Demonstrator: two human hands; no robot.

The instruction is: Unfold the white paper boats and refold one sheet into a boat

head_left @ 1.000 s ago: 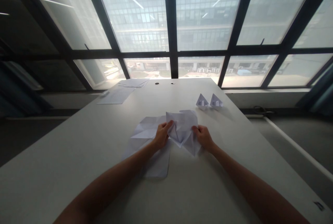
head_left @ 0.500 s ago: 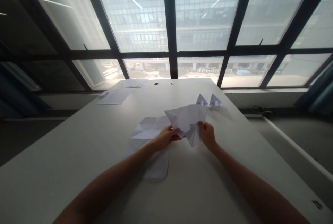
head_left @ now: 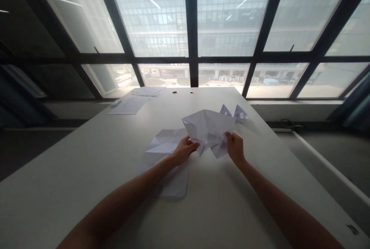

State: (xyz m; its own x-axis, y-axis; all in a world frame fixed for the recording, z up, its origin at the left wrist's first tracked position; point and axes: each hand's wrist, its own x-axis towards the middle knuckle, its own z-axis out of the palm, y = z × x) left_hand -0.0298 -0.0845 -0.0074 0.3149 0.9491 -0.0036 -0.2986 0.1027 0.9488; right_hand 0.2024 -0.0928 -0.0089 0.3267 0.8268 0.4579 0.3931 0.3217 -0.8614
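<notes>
A creased, partly folded sheet of white paper (head_left: 208,127) is held up above the table between both hands. My left hand (head_left: 184,151) pinches its lower left corner, thumb on the near side. At the right edge, my right hand (head_left: 235,147) grips the same sheet between thumb and fingers. Flaps hang down from its lower side. Below my left forearm lies another creased paper sheet (head_left: 176,183), partly covered by that arm. Just beyond the held sheet stand two folded paper pieces with pointed tops, a left one (head_left: 225,110) partly hidden and a right one (head_left: 239,113).
The white table (head_left: 86,172) reaches to the windows. Several flat paper sheets (head_left: 125,105) lie at its far left, a small pale object (head_left: 116,103) beside them. Two round holes sit near the far edge. A dark mark (head_left: 352,229) is at the near right edge.
The held paper has been spread wider and lifted slightly, its flaps further apart. My right hand has moved a little right and up; my left hand keeps nearly the same place.
</notes>
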